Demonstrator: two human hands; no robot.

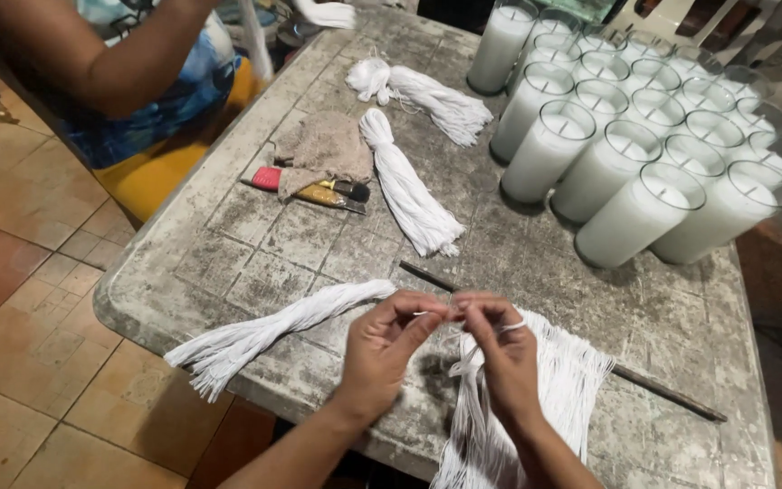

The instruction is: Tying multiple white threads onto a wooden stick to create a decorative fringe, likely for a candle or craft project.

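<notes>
My left hand (pixel 388 342) and my right hand (pixel 500 349) meet fingertip to fingertip over the near edge of a worn grey table (pixel 255 263). Between them they pinch a single white string (pixel 434 313). Under my right hand a loose spread of white strings (pixel 567 376) drapes over the table's front edge. A bundled hank of white strings (pixel 264 335) lies to the left of my left hand, its frayed end hanging past the edge.
Several tall glass candles filled with white wax (pixel 626 136) crowd the far right. Two more string bundles (pixel 409 195) (pixel 427 95), a brown rag (pixel 323 149), utility knives (pixel 314 188) and a thin dark rod (pixel 590 358) lie on the table. Another person (pixel 128 72) sits at the far left.
</notes>
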